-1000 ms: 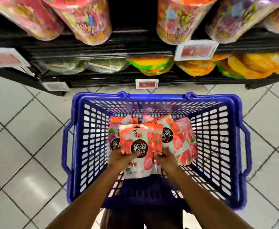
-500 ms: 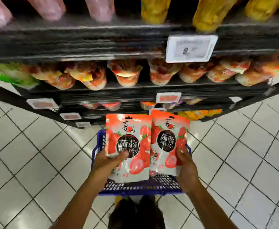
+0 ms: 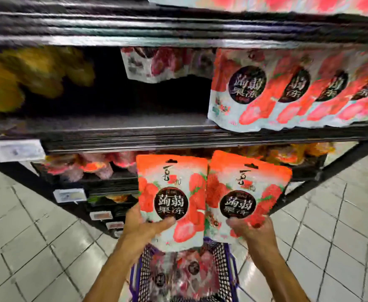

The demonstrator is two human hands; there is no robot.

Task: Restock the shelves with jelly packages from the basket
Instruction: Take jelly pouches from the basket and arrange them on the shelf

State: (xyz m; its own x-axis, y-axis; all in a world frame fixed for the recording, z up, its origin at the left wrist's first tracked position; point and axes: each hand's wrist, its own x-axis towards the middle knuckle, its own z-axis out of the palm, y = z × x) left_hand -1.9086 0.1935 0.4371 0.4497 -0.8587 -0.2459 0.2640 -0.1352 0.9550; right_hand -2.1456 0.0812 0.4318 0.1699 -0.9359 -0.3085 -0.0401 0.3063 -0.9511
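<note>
My left hand (image 3: 145,228) grips one red-and-white strawberry jelly package (image 3: 171,190) by its lower part. My right hand (image 3: 253,231) grips a second jelly package (image 3: 247,188) beside it, the two side by side and upright. Both are raised in front of the black shelf unit, below the shelf board (image 3: 135,125) that has a dark gap. Matching jelly packages (image 3: 287,90) stand in a row on that board's right side. The blue basket (image 3: 135,277) sits on the floor under my hands with more packages (image 3: 189,271) inside.
Yellow bags (image 3: 26,73) lie at the shelf's left, and a lone package (image 3: 156,64) stands at the back of the gap. Price tags (image 3: 17,150) line the shelf edges. Lower shelves hold orange and pink bags (image 3: 85,165). White tiled floor (image 3: 26,236) lies on both sides.
Both hands lifted a package each out of the basket and raised them toward the shelves. My view tilted up from the basket to the shelf with the matching packages.
</note>
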